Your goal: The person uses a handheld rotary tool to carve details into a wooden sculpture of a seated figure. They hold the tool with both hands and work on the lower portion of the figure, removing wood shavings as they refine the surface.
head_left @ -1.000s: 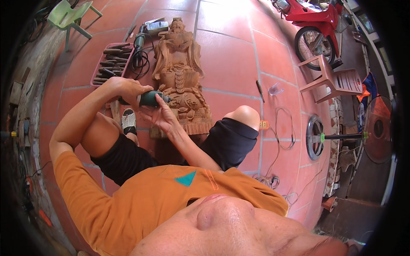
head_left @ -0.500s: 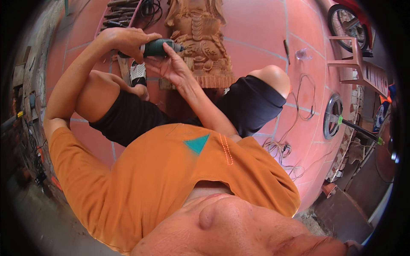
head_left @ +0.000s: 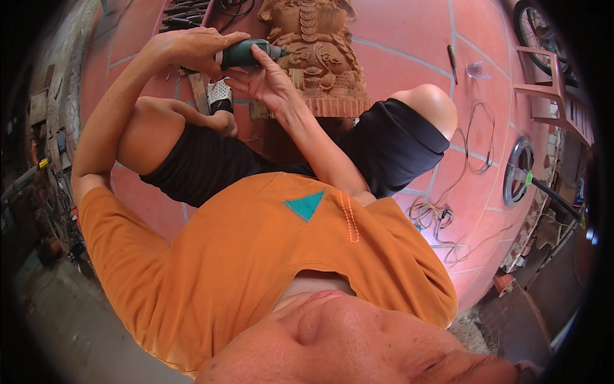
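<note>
A dark green die grinder (head_left: 238, 55) lies level across the far left-centre, its metal nose pointing right at a carved wooden sculpture (head_left: 320, 61). My left hand (head_left: 203, 48) is wrapped round the rear of its body. With the thumb against its front end, my right hand (head_left: 272, 82) steadies the grinder, the other fingers spread beneath. The sculpture stands between my knees on a wooden base (head_left: 332, 107). Its carved face is close to the grinder's tip; whether they touch I cannot tell.
A tray of chisels (head_left: 185, 14) is at the far left. To the right are a dark thin tool (head_left: 453, 64), a clear plastic cup (head_left: 476, 70), coiled cords (head_left: 441, 214), a plastic chair (head_left: 551, 96) and a fan-like round base (head_left: 518, 169). Rubble lines the left wall.
The whole view has shifted slightly, so the sculpture and floor things sit higher and further right. Both hands keep their hold on the die grinder, its nose nearer the sculpture's carved middle.
</note>
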A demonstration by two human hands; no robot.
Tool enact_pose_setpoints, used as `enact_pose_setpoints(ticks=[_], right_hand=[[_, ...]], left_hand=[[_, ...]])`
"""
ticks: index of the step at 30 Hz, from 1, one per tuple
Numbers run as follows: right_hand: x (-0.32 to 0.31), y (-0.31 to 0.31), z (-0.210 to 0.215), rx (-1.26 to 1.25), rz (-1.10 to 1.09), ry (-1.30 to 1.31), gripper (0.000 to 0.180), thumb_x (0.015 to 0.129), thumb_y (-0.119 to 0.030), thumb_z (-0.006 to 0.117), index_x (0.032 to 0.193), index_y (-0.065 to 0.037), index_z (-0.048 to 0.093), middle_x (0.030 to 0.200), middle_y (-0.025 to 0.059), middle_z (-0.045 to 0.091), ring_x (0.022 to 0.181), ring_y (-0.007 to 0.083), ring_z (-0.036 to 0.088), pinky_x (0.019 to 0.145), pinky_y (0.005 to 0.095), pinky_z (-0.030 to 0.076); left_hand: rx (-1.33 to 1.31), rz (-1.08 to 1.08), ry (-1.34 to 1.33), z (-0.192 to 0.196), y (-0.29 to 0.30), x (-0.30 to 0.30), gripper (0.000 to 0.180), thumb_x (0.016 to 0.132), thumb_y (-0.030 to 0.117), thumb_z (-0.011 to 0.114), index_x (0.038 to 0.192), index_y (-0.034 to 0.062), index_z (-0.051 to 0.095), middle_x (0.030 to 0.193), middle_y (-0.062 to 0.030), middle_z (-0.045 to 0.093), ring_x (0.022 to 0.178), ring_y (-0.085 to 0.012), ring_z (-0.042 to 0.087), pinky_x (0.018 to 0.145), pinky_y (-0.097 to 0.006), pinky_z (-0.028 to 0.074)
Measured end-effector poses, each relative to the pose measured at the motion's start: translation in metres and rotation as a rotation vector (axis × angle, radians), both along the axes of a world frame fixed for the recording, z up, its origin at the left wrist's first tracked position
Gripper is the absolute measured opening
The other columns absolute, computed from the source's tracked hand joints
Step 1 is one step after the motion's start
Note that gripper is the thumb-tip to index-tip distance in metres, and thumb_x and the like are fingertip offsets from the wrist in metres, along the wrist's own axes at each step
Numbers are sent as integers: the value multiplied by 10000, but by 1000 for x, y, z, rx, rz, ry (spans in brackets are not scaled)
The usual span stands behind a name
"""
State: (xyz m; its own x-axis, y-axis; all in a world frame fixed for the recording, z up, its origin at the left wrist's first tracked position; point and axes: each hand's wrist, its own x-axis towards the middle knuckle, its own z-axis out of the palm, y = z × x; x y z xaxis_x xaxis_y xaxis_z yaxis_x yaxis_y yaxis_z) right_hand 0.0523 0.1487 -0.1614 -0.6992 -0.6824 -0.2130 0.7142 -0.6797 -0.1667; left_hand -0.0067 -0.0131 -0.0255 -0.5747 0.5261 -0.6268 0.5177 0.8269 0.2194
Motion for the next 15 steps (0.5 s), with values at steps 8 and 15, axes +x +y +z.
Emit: enact_pose_setpoints(ticks=[8,15], right_hand=[[-6,5,-1,-22,-58,2,500,875,-371,673,1239,-89,478,1114,166,632,1064,319,619,910,513,505],[-11,7,-4,-13,-57,16,498,881,-373,666,1241,-82,481,1103,165,638,1075,312,619,910,510,509]], left_hand=[[-16,34,-6,6,16,-3,978,651,126,724,1477,141,200,830,-210,611,819,-377,630,715,-439,483],[-10,22,5,3,18,-5,977,650,121,719,1475,153,197,847,-211,613,833,-382,623,723,-442,483]])
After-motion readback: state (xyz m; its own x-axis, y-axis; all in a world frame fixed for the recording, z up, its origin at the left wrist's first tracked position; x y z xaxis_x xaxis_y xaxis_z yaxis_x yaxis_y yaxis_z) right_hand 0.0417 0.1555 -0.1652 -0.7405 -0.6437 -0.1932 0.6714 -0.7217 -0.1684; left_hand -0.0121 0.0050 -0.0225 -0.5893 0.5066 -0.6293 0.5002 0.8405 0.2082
